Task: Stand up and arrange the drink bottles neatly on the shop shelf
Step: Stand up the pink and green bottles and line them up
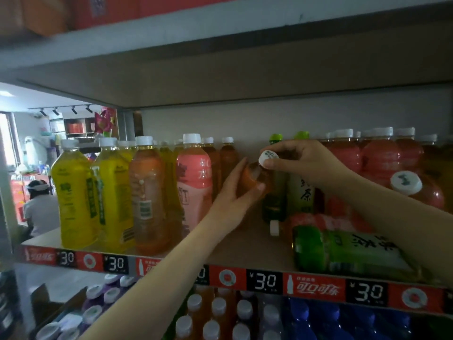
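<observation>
Both hands are on one amber bottle [256,179], which sits in the gap in the middle of the shelf [245,249] and leans with its cap tipped toward the camera. The left hand [235,192] wraps its fingers and thumb round the bottle's shoulder, which steadies the body, while the right hand [301,160] pinches the white cap [268,158] between thumb and fingertips, a grip that suits levering the bottle upright. The gap seems to be where this bottle is meant to stand, between the tidy row on the left and the muddle on the right. On the left, yellow bottles [73,192], an orange one and a pink-label bottle [195,182] already stand upright along the front edge. To the right, near the front, a green tea bottle [348,251] lies on its side, and just behind it a red bottle [326,222] also lies flat with its cap pointing left. Another red bottle [421,190] leans forward at the far right, cap toward the viewer. Two dark green bottles [275,182] stand behind the hands, though the dim light makes it hard to tell whether the held bottle's base touches the shelf. Judging by this, several bottles are not yet stood up.
</observation>
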`<state>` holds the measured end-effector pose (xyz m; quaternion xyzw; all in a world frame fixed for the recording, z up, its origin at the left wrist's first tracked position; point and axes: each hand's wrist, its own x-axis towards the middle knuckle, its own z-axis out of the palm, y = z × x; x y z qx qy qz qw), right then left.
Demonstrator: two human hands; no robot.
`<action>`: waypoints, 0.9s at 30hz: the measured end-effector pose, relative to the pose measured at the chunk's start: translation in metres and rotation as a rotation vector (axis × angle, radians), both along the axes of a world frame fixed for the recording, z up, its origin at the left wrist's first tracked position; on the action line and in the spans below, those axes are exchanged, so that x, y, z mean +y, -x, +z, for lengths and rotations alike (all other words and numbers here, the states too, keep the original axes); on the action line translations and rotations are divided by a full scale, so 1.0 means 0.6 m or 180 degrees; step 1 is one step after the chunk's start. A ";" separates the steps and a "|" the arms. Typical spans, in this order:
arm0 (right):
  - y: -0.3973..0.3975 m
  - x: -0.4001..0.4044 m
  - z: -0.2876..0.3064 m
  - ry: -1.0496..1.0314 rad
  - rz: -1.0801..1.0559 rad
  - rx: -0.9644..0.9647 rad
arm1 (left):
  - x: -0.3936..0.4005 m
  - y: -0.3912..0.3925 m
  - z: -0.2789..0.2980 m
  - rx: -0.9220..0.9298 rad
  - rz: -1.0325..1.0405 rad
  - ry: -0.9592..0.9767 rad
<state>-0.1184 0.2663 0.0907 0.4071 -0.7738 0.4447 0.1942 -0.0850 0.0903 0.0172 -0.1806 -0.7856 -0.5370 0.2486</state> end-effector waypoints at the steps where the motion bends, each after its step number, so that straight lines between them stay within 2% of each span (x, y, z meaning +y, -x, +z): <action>1: 0.009 -0.004 0.003 0.0080 -0.0001 -0.0053 | 0.005 0.010 0.003 0.0103 0.0109 0.0146; 3: 0.023 -0.016 0.009 0.0196 -0.0012 -0.0126 | 0.014 0.032 0.010 0.0356 0.0355 0.0237; 7: 0.042 -0.029 0.020 0.0450 0.0039 -0.0366 | 0.020 0.064 0.014 0.0741 0.0432 -0.0200; 11: 0.050 -0.032 0.020 0.0086 0.0008 -0.0568 | 0.024 0.096 0.029 0.0674 0.0578 -0.0681; 14: 0.050 -0.030 0.011 0.0024 -0.0192 -0.0694 | 0.026 0.117 0.035 0.0504 0.0698 -0.0822; 23: 0.024 0.003 -0.014 -0.0358 -0.0489 -0.0652 | 0.032 0.110 0.029 0.0285 0.1131 -0.0503; 27: 0.003 0.033 -0.023 -0.0674 -0.0769 -0.0398 | 0.047 0.062 0.016 0.0955 0.1319 -0.0069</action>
